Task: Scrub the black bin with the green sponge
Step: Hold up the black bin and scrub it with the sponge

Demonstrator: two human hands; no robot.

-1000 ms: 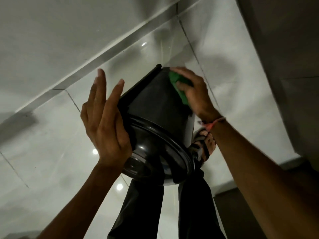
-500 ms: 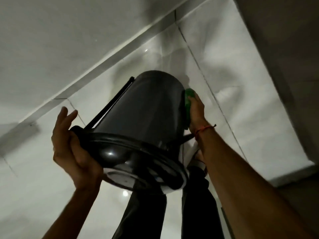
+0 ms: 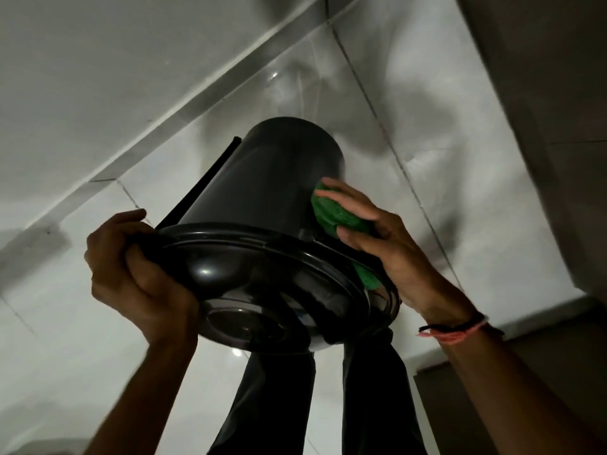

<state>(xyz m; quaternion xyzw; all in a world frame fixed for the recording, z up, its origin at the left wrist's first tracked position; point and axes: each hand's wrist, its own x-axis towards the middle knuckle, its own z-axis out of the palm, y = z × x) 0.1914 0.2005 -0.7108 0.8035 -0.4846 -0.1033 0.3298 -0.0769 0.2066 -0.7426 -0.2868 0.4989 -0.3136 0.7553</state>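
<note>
The black bin (image 3: 262, 192) is held up in the air in front of me, its lidded top toward me and its round base pointing away. A thin black bar runs along its left side. My left hand (image 3: 131, 267) is wrapped around the left edge of the glossy lid rim. My right hand (image 3: 377, 244) presses the green sponge (image 3: 331, 213) flat against the bin's right side wall, just above the rim. Part of the sponge also shows below the rim, under my palm.
Glossy white floor tiles (image 3: 443, 126) with dark grout lines lie below. A white wall with a grey skirting strip (image 3: 184, 106) runs across the upper left. A dark surface (image 3: 542, 93) rises at right. My dark trouser legs (image 3: 272, 405) are under the bin.
The bin has been tilted so its base points further away. My left hand went from flat on the side to gripping the rim. The sponge slid from the base down the right wall.
</note>
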